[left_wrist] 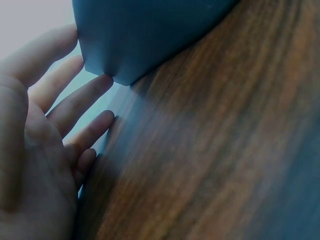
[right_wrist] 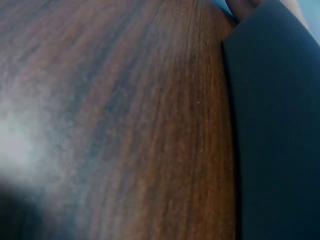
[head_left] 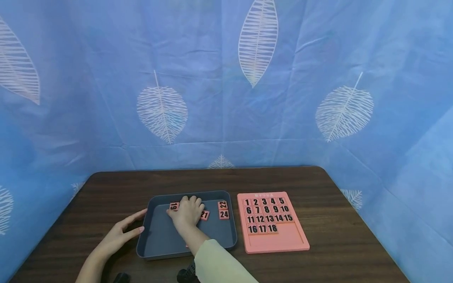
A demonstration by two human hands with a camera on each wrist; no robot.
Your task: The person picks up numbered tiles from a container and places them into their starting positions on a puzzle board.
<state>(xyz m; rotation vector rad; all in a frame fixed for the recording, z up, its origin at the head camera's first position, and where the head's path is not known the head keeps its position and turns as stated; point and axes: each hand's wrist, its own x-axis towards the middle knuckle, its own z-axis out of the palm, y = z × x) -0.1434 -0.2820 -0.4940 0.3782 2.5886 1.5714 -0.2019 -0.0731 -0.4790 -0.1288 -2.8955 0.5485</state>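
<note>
In the head view, a dark grey tray [head_left: 162, 236] holds several pink number tiles. My right hand [head_left: 187, 213] is down inside it, fingers toward the tray's back; whatever lies beneath the palm and fingertips is hidden. Close to these fingers are a sideways tile [head_left: 174, 206] and tile 21 [head_left: 205, 215]. Tiles 22 [head_left: 222, 204] and 24 [head_left: 223, 214] lie at the tray's right side. My left hand [head_left: 118, 237] touches the tray's left side with loosely extended fingers, and the left wrist view shows its fingertips against the tray wall [left_wrist: 135, 35].
A pink number board [head_left: 276, 241] lies right of the tray, with tiles 1 to 18 set in rows from the top. A brown wooden table [head_left: 339, 236] carries everything. Black objects [head_left: 186, 274] show at the front edge. A blue leaf-patterned cloth [head_left: 212, 110] hangs behind.
</note>
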